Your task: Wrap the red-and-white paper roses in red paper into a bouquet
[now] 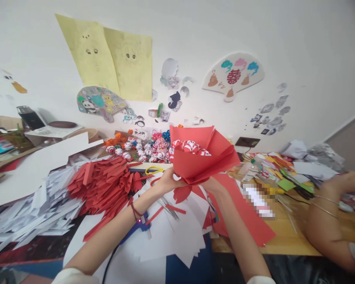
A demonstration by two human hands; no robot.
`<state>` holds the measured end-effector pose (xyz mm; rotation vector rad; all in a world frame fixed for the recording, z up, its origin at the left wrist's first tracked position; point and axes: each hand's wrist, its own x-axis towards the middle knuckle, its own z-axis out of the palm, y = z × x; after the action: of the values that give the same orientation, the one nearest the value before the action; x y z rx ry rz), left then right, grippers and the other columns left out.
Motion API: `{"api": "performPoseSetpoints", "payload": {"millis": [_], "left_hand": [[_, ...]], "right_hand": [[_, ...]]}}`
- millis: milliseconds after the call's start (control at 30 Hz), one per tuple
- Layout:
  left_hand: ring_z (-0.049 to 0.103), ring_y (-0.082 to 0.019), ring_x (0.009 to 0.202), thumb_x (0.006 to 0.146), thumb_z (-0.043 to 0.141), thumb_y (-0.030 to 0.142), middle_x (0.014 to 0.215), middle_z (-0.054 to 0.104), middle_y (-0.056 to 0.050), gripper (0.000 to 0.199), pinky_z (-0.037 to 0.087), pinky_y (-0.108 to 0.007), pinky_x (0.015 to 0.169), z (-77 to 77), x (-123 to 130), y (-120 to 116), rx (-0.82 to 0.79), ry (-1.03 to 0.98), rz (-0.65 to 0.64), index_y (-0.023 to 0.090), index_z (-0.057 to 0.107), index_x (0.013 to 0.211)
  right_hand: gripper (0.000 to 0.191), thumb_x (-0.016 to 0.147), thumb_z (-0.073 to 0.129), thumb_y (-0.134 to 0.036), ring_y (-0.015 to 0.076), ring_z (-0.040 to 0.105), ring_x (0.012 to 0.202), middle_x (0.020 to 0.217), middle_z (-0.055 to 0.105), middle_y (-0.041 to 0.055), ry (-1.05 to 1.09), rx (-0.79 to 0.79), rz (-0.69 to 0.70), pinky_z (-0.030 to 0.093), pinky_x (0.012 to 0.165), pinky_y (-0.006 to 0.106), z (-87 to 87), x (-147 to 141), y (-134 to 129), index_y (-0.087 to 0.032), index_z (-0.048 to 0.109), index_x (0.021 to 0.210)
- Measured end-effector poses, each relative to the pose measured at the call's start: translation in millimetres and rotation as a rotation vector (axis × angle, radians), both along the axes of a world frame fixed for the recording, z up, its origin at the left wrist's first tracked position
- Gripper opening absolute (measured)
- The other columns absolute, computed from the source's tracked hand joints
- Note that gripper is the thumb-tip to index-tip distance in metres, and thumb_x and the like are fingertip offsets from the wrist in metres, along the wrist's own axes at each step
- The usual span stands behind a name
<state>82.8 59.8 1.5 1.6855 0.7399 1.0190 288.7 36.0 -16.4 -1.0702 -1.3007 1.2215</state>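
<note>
In front of me, above the table, a bouquet (199, 167) wrapped in red paper is held up between both hands. Red-and-white folded paper flowers (191, 146) show inside its open top. My left hand (172, 179) grips the lower left of the wrapping, with the thumb side towards me. At the lower right, my right hand (210, 184) holds the base; the paper hides most of its fingers. Below the hands lie white paper sheets (177, 236), scissors with a yellow handle (154, 170) and a blue glue gun (140, 224) with a small light on.
Piles of red paper strips (106, 185) and white strips (47, 209) cover the left side. Several finished paper flowers (142, 150) stand against the wall. A red sheet (239, 209) lies at right. Another person's arm (325, 221) rests on the far right.
</note>
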Motion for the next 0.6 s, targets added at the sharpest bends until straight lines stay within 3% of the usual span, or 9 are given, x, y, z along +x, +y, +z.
{"api": "performPoseSetpoints", "payload": {"millis": [167, 300, 467, 600], "left_hand": [[0.068, -0.021, 0.084, 0.065, 0.083, 0.033, 0.095, 0.075, -0.007, 0.038, 0.054, -0.032, 0.079, -7.3, 2, -4, -0.033, -0.072, 0.068, 0.017, 0.069, 0.097], [0.069, -0.021, 0.082, 0.066, 0.082, 0.038, 0.091, 0.076, -0.007, 0.044, 0.054, -0.035, 0.081, -16.9, 4, -2, -0.026, -0.099, 0.111, 0.016, 0.069, 0.103], [0.069, -0.021, 0.086, 0.069, 0.079, 0.037, 0.097, 0.076, -0.008, 0.042, 0.053, -0.035, 0.083, -28.3, 3, 0, -0.004, -0.092, 0.190, 0.016, 0.069, 0.105], [0.068, -0.021, 0.088, 0.070, 0.078, 0.032, 0.102, 0.075, -0.008, 0.034, 0.053, -0.033, 0.081, -34.4, 1, 0, 0.039, -0.055, 0.230, 0.017, 0.070, 0.099]], "right_hand": [[0.033, 0.058, 0.086, -0.026, 0.0261, 0.067, 0.089, 0.090, 0.075, 0.0080, -0.064, 0.005, 0.130, 0.054, 0.085, 0.042, 15.6, -12, 3, -0.017, 0.076, 0.088], [0.031, 0.067, 0.081, -0.037, 0.0246, 0.068, 0.089, 0.093, 0.075, 0.0074, -0.056, 0.041, 0.149, 0.054, 0.086, 0.040, 6.5, -10, 3, -0.018, 0.075, 0.091], [0.030, 0.076, 0.071, -0.043, 0.0225, 0.069, 0.085, 0.091, 0.076, 0.0072, -0.095, 0.086, -0.020, 0.053, 0.088, 0.039, -18.6, -11, 1, -0.019, 0.076, 0.092], [0.027, 0.074, 0.067, -0.040, 0.0230, 0.069, 0.081, 0.087, 0.075, 0.0076, -0.165, 0.115, -0.180, 0.054, 0.080, 0.037, -30.4, -22, -1, -0.017, 0.074, 0.088]]}}
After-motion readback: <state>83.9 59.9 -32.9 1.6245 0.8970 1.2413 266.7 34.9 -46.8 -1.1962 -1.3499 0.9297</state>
